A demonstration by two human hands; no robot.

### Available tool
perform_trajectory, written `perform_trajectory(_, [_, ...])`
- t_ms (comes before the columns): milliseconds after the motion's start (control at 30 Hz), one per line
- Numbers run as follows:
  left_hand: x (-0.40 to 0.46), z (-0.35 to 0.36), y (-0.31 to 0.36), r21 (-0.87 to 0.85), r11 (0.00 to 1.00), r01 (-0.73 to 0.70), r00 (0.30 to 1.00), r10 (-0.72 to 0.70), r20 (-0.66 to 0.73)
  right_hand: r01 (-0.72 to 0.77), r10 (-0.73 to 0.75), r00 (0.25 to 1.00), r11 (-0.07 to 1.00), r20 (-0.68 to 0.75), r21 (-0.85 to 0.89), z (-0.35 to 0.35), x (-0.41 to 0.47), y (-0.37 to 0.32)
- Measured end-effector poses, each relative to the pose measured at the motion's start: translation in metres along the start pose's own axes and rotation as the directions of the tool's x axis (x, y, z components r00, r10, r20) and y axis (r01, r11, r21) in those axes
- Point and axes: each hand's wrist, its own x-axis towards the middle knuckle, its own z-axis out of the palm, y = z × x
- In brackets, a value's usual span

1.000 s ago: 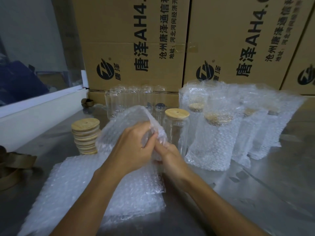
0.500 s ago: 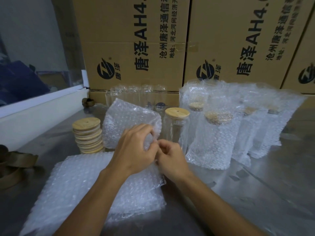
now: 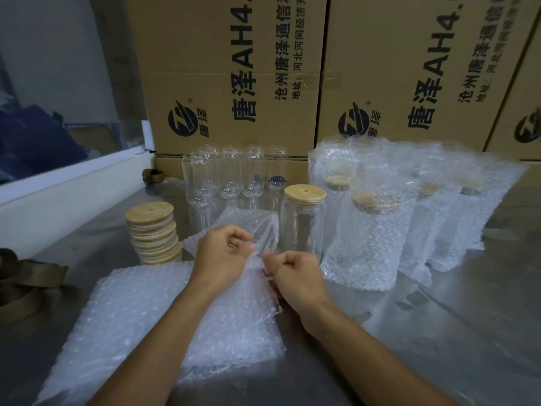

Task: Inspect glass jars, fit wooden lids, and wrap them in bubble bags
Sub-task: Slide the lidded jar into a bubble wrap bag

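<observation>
My left hand (image 3: 224, 256) and my right hand (image 3: 295, 273) both pinch the near edge of one clear bubble bag (image 3: 251, 227), which lies low over the pile of flat bubble bags (image 3: 164, 317). Just behind the right hand stands a glass jar (image 3: 301, 227) with a wooden lid (image 3: 305, 194) on it. A stack of wooden lids (image 3: 153, 232) stands to the left. Several bare glass jars (image 3: 231, 177) wait at the back. Several jars wrapped in bubble bags (image 3: 371, 232) stand upright at the right.
Large printed cardboard boxes (image 3: 234, 77) wall off the back of the metal table (image 3: 439, 332). A white ledge (image 3: 67, 194) runs along the left. Brown strapping (image 3: 26, 282) lies at the left edge, and a small roll (image 3: 152, 175) sits by the boxes.
The bubble bag was held up and puffed open; it has come down and flattened toward the pile. Both hands dropped lower and now pinch its near edge close together.
</observation>
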Motion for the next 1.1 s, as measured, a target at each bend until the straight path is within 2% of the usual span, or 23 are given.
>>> perform_trajectory(100, [0.003, -0.003, 0.0, -0.051, 0.999, 0.003, 0.987, -0.011, -0.158, 0.025, -0.029, 0.997, 0.998, -0.066, -0.065, 0.0, 0.0, 0.0])
perform_trajectory(200, [0.004, -0.006, 0.002, -0.098, 0.994, -0.037, 0.983, 0.018, -0.182, 0.056, -0.068, 0.994, 0.989, -0.084, -0.14, 0.0, 0.001, 0.0])
perform_trajectory(300, [0.002, -0.006, 0.005, -0.161, 0.986, -0.034, 0.991, 0.012, -0.136, 0.097, -0.112, 0.991, 0.979, -0.074, -0.178, 0.001, -0.001, 0.0])
perform_trajectory(367, [0.001, -0.005, 0.006, -0.157, 0.988, 0.014, 0.999, -0.022, -0.046, 0.109, -0.121, 0.991, 0.98, -0.064, -0.167, 0.001, -0.002, 0.0])
perform_trajectory(433, [0.0, -0.003, 0.003, -0.118, 0.992, 0.036, 0.998, -0.03, 0.052, 0.131, -0.145, 0.987, 0.974, -0.064, -0.184, 0.0, -0.002, -0.001])
perform_trajectory(500, [-0.002, -0.001, 0.001, -0.05, 0.999, -0.002, 0.993, 0.007, 0.115, 0.155, -0.172, 0.983, 0.966, -0.066, -0.208, -0.002, -0.003, -0.001])
perform_trajectory(667, [0.001, 0.001, -0.001, -0.003, 1.0, -0.024, 0.99, 0.024, 0.136, 0.17, -0.195, 0.978, 0.954, -0.079, -0.247, -0.002, -0.003, 0.0])
perform_trajectory(733, [0.003, 0.0, 0.0, -0.029, 1.0, 0.011, 0.998, -0.009, 0.061, 0.212, -0.251, 0.963, 0.926, -0.092, -0.311, -0.003, -0.002, 0.001])
perform_trajectory(800, [0.005, -0.002, 0.002, -0.123, 0.991, 0.043, 0.997, -0.05, -0.057, 0.249, -0.321, 0.939, 0.88, -0.12, -0.404, -0.005, 0.0, 0.0])
perform_trajectory(900, [0.007, -0.009, 0.003, -0.229, 0.973, 0.004, 0.973, -0.057, -0.223, 0.24, -0.341, 0.93, 0.843, -0.134, -0.482, -0.011, 0.0, -0.004])
perform_trajectory(1000, [0.009, -0.012, 0.002, -0.276, 0.961, -0.012, 0.953, -0.073, -0.295, 0.189, -0.292, 0.948, 0.836, -0.126, -0.515, -0.017, -0.001, -0.009])
perform_trajectory(1067, [0.01, -0.012, 0.0, -0.284, 0.958, -0.027, 0.944, -0.069, -0.323, 0.223, -0.358, 0.918, 0.822, -0.17, -0.525, -0.019, -0.003, -0.012])
perform_trajectory(1100, [0.01, -0.013, 0.0, -0.29, 0.956, -0.036, 0.939, -0.067, -0.336, 0.27, -0.431, 0.876, 0.809, -0.215, -0.522, -0.02, -0.005, -0.014])
